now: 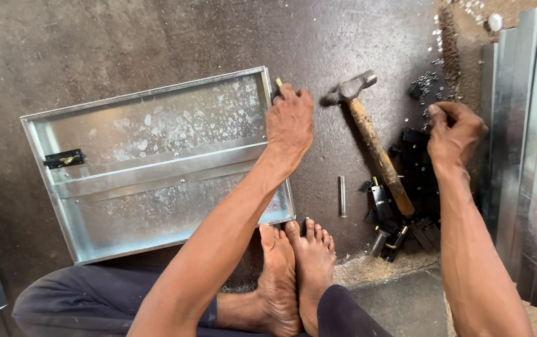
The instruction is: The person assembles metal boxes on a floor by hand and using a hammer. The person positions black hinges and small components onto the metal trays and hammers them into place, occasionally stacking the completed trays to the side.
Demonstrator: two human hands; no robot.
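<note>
Hands work over a dark board, seen from the head camera looking down past crossed bare feet (296, 274). The left hand (289, 122) rests at the right edge of a shallow galvanised metal tray (156, 206), fingers curled down around a small black latch piece (276, 93) with a brass tip; most of that piece is hidden under the fingers, so its shape is hard to make out. The tray lies flat on the board, its open side up, with a raised strip running across its middle and another black latch (64, 158) already fixed near its left wall. The person's left forearm covers the tray's lower right corner.

The right hand (454, 132) is off to the right, fingers pinched closed over something very small; what it holds cannot be told from this view. It hovers above a heap of black latches (415, 187), partly shadowed and blurred into one dark mass. A hammer (371, 140) with a worn wooden handle lies between the two hands, its head near the left hand and its handle running down across the heap. A short metal rod (341, 196) lies just left of the heap. Small screws (427, 80) are scattered above the right hand, too tiny to count. Metal sheets (524, 125) stand along the right edge, cut off by the frame
</note>
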